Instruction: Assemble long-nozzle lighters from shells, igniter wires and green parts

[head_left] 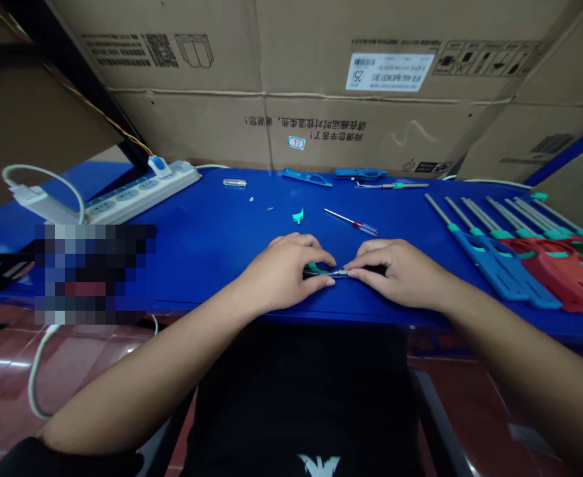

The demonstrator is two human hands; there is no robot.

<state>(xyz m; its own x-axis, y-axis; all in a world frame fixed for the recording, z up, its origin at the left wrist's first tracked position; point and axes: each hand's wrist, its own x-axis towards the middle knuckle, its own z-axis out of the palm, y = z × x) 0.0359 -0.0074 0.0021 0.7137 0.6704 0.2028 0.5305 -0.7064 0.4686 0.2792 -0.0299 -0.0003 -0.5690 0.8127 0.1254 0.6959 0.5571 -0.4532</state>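
In the head view, a small teal-and-metal part (328, 270) is held just above the blue table top (212, 232), near its front edge. It is pinched from both sides by the left hand (284, 271) and the right hand (398, 271). Both hands are nearly closed, with the fingers curled inward and the fingertips meeting at the part, so that much of it is hidden. The part is judged to be light, thin and fairly stiff, and could easily slip or be bent; a gentle fingertip hold at its two ends seems best.

A small teal plastic piece (298, 215) is lying ahead of the hands, and a small screwdriver (351, 222) is lying just to its right. Farther back, two blue plastic parts (334, 175) and a thin wire with a teal fitting (391, 186) are laid out. Long blue lighters (490, 262) and red plastic parts (564, 271) are lined up at the right. A white power strip (137, 195) is placed at the back left, and cardboard boxes (291, 66) are stacked behind the table.
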